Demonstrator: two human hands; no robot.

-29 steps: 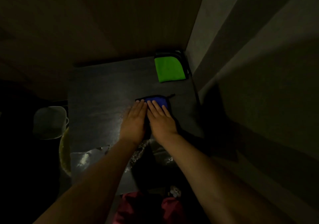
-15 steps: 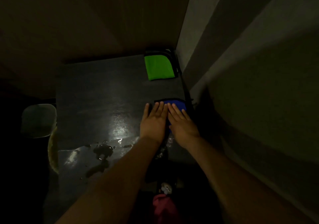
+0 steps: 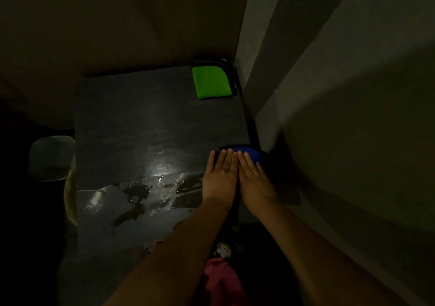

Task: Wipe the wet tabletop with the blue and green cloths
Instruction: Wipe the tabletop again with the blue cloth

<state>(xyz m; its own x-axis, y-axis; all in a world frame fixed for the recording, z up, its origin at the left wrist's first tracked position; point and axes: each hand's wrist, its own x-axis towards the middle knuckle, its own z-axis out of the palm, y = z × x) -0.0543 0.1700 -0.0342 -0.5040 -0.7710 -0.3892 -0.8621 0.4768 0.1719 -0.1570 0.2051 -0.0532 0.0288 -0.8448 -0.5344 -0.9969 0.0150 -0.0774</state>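
A dark tabletop (image 3: 141,122) fills the middle of the dim head view, with shiny water patches (image 3: 138,192) near its front left. The blue cloth (image 3: 253,154) lies at the table's right edge, mostly covered. My left hand (image 3: 220,178) and my right hand (image 3: 255,181) press flat on it side by side, fingers together and pointing away from me. The green cloth (image 3: 211,83) lies folded at the far right corner, untouched.
A pale container (image 3: 50,158) stands off the table's left edge, with a yellowish rim (image 3: 70,195) beside it. A wall (image 3: 329,117) runs close along the table's right side. Red fabric (image 3: 221,279) shows below, near my body.
Both hands have slid the blue cloth to the right, from the table's middle to its right edge. A wiped strip and wet patches now show to their left.
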